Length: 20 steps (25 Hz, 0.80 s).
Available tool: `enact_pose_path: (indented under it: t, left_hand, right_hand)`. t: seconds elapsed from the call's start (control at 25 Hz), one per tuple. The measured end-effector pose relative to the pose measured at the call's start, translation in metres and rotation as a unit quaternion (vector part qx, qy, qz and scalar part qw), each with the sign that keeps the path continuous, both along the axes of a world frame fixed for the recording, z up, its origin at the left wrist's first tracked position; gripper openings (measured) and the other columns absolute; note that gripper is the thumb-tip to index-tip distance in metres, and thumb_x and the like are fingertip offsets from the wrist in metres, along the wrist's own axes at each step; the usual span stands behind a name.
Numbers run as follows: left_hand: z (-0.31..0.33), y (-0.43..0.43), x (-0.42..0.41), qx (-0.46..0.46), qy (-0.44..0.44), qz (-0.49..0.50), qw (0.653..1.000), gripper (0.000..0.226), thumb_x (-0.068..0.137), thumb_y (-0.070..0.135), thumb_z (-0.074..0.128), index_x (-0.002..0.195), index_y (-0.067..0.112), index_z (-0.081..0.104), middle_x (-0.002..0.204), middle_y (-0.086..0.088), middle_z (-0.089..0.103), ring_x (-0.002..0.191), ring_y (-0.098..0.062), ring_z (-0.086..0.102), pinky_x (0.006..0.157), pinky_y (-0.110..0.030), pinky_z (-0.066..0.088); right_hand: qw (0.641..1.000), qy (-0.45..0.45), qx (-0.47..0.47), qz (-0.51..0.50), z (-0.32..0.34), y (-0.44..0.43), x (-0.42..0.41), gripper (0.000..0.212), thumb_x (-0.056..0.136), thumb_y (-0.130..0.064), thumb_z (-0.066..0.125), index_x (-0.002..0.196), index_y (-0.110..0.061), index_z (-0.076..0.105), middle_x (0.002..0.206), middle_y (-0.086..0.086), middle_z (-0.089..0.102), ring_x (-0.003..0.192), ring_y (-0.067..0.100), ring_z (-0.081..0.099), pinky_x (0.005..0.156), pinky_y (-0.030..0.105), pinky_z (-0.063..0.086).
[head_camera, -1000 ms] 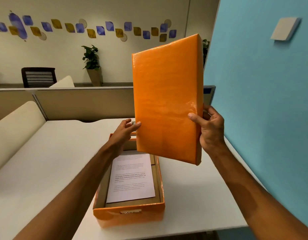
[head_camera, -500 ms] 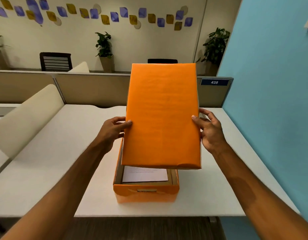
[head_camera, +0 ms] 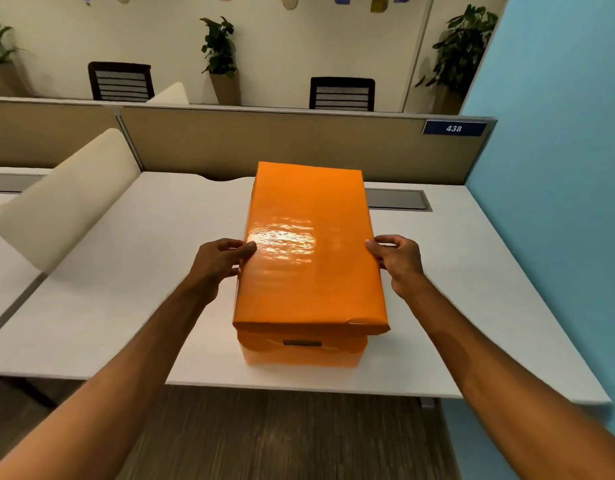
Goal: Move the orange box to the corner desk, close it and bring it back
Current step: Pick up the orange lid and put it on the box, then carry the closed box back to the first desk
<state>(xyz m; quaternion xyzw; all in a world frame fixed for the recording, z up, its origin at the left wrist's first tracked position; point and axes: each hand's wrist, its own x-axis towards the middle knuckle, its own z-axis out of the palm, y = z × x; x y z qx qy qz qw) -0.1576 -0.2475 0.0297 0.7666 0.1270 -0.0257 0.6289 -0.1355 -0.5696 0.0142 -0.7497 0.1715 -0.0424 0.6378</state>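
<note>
The orange box (head_camera: 300,351) stands on the white corner desk (head_camera: 108,306), near its front edge. Its glossy orange lid (head_camera: 309,271) lies flat on top and covers the whole opening; the papers inside are hidden. A dark handle slot shows on the box's front face. My left hand (head_camera: 219,261) grips the lid's left edge, thumb on top. My right hand (head_camera: 397,259) grips the lid's right edge the same way.
A blue wall (head_camera: 558,168) bounds the desk on the right. A beige partition (head_camera: 264,143) with a sign reading 438 runs behind it. A cream divider (head_camera: 63,199) slants at the left. A grey cable hatch (head_camera: 397,199) sits behind the box.
The lid, held upright and then tilted above the open box, has come down flat onto it. The papers are now covered. Both hands stayed on the lid's edges.
</note>
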Motion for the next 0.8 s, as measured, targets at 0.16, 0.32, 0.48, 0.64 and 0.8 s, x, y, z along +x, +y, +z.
enact_pose_path:
  t: [0.16,0.32,0.48,0.64,0.8]
  left_hand:
    - [-0.026,0.002,0.003,-0.003,0.029,0.004,1.000,0.045,0.085,0.035,0.069,0.118,0.004,0.063,0.113,-0.012,0.067,0.106,-0.031,0.063,0.079,-0.037,0.052]
    - [-0.045,0.004,0.008,0.005,0.055,0.006,0.998,0.044,0.087,0.036,0.066,0.118,0.005,0.063,0.115,-0.011,0.065,0.108,-0.032,0.061,0.082,-0.042,0.052]
    - [-0.056,0.004,0.014,0.004,0.056,0.004,0.998,0.045,0.087,0.036,0.066,0.120,0.005,0.063,0.114,-0.013,0.066,0.105,-0.032,0.063,0.072,-0.037,0.053]
    - [-0.060,0.002,0.020,0.012,0.073,0.000,0.997,0.049,0.088,0.040,0.064,0.125,0.008,0.060,0.119,-0.012,0.065,0.106,-0.032,0.062,0.080,-0.043,0.054]
    - [-0.064,0.001,0.021,0.012,0.069,-0.008,0.997,0.048,0.089,0.041,0.061,0.127,0.011,0.059,0.120,-0.010,0.064,0.105,-0.031,0.063,0.075,-0.040,0.054]
  right_hand:
    - [0.999,0.034,-0.012,0.022,-0.017,0.004,0.004,0.051,0.085,-0.024,0.073,0.130,-0.006,0.059,0.130,0.015,0.063,0.112,0.036,0.063,0.097,0.051,0.052]
    - [0.997,0.059,-0.034,0.045,-0.030,0.006,0.004,0.052,0.084,-0.022,0.075,0.130,-0.005,0.059,0.130,0.016,0.063,0.113,0.036,0.063,0.099,0.053,0.051]
    - [0.996,0.065,-0.057,0.035,-0.038,0.009,0.006,0.050,0.084,-0.021,0.075,0.129,-0.005,0.059,0.129,0.016,0.063,0.114,0.036,0.062,0.100,0.053,0.050]
    - [0.995,0.070,-0.063,0.030,-0.043,0.009,0.008,0.049,0.085,-0.021,0.074,0.129,-0.006,0.059,0.128,0.015,0.064,0.112,0.035,0.063,0.099,0.053,0.051]
    - [0.995,0.078,-0.059,0.032,-0.048,0.010,0.005,0.048,0.088,-0.023,0.070,0.132,-0.009,0.058,0.130,0.014,0.063,0.113,0.036,0.062,0.095,0.054,0.053]
